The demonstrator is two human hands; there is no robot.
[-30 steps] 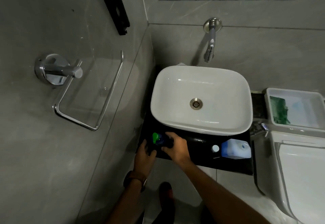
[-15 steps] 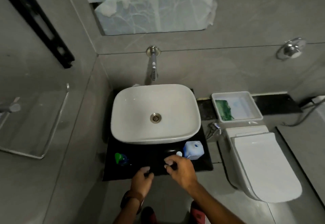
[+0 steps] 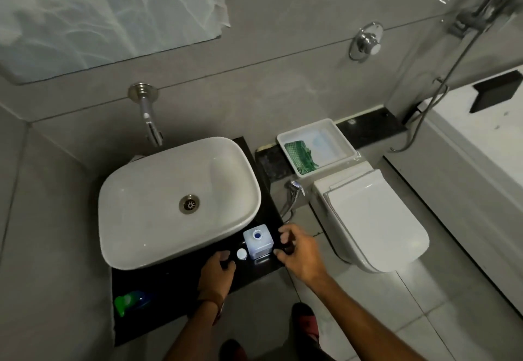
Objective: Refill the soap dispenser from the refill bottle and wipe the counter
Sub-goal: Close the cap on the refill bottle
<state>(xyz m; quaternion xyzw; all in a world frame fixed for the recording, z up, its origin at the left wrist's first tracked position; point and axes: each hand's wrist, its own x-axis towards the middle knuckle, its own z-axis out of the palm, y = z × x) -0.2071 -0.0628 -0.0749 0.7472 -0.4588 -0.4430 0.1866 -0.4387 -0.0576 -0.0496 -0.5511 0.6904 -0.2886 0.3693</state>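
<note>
Dispenser (image 3: 133,301) lies at counter (image 3: 169,298) front-left w/ sink (image 3: 158,205) behind, then my L hand (image 3: 216,274) fingers loosely apart near cap (image 3: 241,253), refill (image 3: 258,241) upright, uncapped, R hand (image 3: 300,253) fingers spread just beside it, empty.

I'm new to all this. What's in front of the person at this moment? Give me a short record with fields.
place: bathroom, black counter under a white basin
square bottle: upright on the counter, top open
white cap: lying on the counter beside the bottle
green-topped bottle: near the counter's left end
left hand: empty, near the cap
right hand: fingers curled beside the square bottle, not gripping it
white bin: green cloth inside
</note>
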